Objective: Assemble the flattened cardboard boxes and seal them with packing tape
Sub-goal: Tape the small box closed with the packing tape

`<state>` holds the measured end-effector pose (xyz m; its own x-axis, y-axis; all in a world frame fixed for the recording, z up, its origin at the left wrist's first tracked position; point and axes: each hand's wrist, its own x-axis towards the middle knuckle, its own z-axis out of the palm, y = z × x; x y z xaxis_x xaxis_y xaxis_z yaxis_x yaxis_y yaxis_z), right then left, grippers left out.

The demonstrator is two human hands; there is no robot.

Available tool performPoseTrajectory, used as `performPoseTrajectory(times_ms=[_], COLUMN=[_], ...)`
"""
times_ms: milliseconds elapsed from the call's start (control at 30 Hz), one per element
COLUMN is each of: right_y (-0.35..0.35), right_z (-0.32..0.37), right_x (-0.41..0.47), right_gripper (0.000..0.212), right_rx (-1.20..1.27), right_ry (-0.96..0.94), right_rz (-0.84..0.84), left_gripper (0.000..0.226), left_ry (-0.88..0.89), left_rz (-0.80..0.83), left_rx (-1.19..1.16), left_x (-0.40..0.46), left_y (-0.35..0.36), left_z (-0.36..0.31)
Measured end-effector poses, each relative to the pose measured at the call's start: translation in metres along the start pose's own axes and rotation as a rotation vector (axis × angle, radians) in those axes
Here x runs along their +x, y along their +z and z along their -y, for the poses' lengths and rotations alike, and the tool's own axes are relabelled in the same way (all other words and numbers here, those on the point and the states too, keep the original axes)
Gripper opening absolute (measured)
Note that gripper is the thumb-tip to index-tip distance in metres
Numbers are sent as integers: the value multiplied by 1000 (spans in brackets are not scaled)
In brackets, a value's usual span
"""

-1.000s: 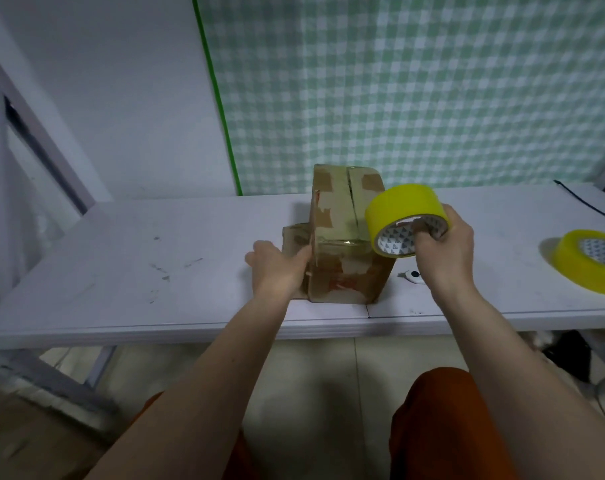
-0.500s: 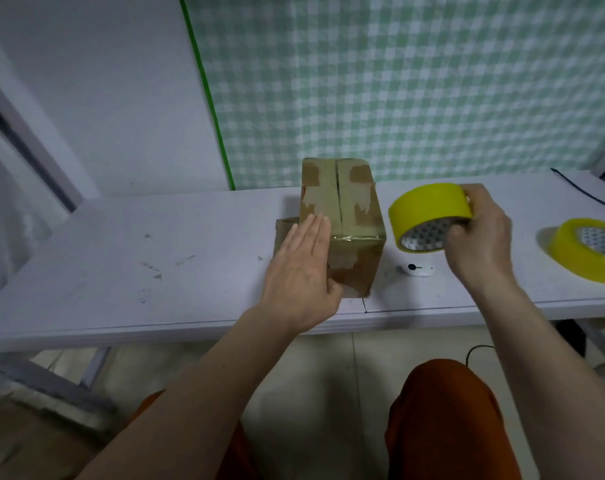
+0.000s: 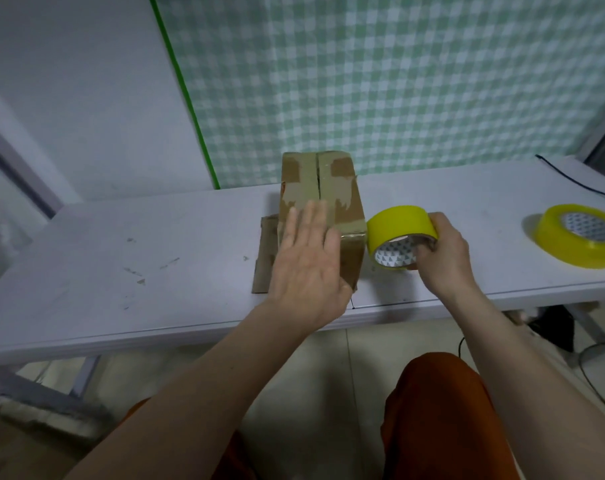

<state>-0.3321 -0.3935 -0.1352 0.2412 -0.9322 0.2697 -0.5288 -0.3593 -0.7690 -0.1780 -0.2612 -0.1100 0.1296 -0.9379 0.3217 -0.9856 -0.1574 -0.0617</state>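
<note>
My left-hand fingers lie flat on the worn brown cardboard box at mid-frame on the white surface; my right hand grips a yellow packing-tape roll beside it. The box stands assembled, its top seam apparently unsealed. The roll's core print is unreadable.
</note>
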Motion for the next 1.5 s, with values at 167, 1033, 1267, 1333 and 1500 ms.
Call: performPoseTrajectory(times_ms=[167, 1033, 1267, 1333, 1500], right_y=[-5, -29, -18, -13, -4], right_z=[-5, -61, -45, -45, -40], right_x=[-4, 10, 36, 38, 42], right_gripper=[43, 43, 43, 41, 52], right_rx=[142, 28, 51, 50, 44], right_ry=[-155, -78, -95, -83, -134], right_rz=[20, 87, 60, 60, 53], left_gripper=[94, 65, 51, 44, 40], left_ry=[73, 238, 8, -12, -78], left_rz=[86, 577, 839, 861, 934], left_rx=[36, -68, -636, -757, -780], left_x=[6, 136, 154, 158, 162], left_y=[10, -25, -10, -10, 4], left_z=[2, -34, -27, -27, -31])
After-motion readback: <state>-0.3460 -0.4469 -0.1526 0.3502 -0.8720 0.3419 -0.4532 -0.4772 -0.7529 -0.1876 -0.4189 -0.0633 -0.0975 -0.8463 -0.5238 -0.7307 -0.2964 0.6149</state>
